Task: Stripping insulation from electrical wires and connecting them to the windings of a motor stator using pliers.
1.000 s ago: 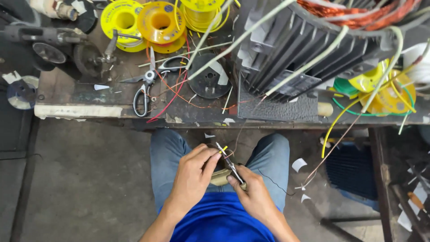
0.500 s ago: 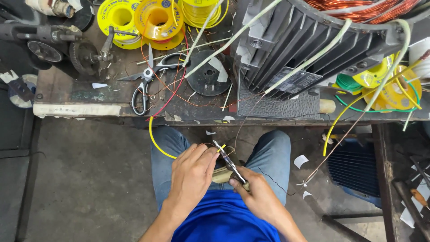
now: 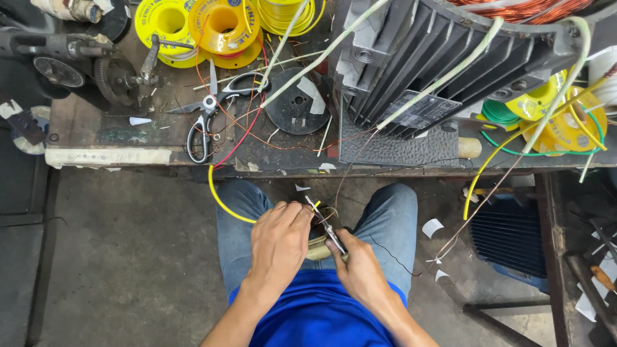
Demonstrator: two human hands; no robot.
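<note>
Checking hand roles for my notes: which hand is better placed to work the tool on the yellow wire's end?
The right hand, probably: it already grips the small metal tool, whose tip sits at the end of the yellow wire. The left hand is busy pinching that wire steady over the lap.

A thin metal tool (image 3: 326, 226), perhaps a knife, tilts over the lap against a yellow wire (image 3: 222, 200).

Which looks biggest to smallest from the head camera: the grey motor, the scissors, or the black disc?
1. Grey motor, by far the largest.
2. Scissors and black disc: too alike to rank; the scissors are longer, the disc wider.
</note>
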